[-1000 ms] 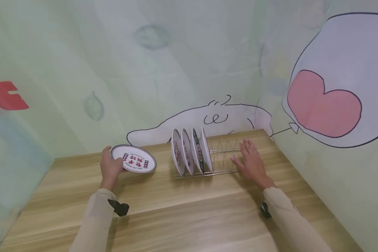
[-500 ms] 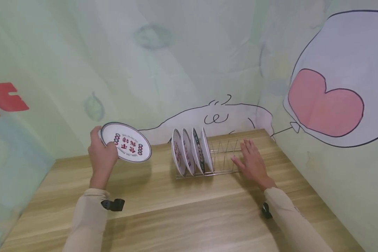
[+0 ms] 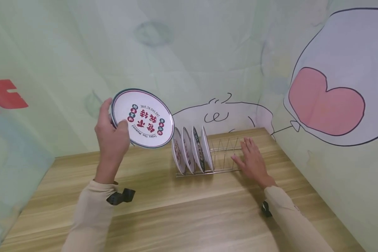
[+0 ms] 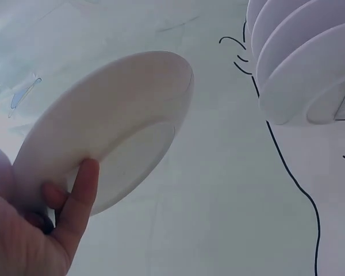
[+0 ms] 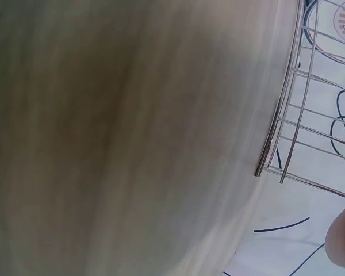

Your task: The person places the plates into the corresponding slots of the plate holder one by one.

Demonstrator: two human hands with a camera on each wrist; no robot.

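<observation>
My left hand (image 3: 111, 141) grips a round white plate (image 3: 146, 134) by its left edge, thumb over the printed face. The plate is raised off the table and tilted, with red characters and a dark green rim. Its pale underside (image 4: 115, 109) fills the middle of the left wrist view, with fingertips pressed against it. Right of it stands a wire plate rack (image 3: 222, 171) holding several upright plates (image 3: 189, 154) in its left slots. My right hand (image 3: 252, 162) rests at the rack's right end, fingers straight. Only a fingertip (image 5: 342, 238) shows in the right wrist view.
The wood-grain table (image 3: 163, 210) runs under everything. Behind it hangs a pale green printed backdrop (image 3: 208, 63), with a balloon drawing (image 3: 343, 45) on the right side. The rack's right-hand slots (image 3: 228, 159) hold no plates.
My left hand has lifted the plate from low over the table, first up and left, then up and right, tipping its face toward the head camera. My right hand stays at the rack.
</observation>
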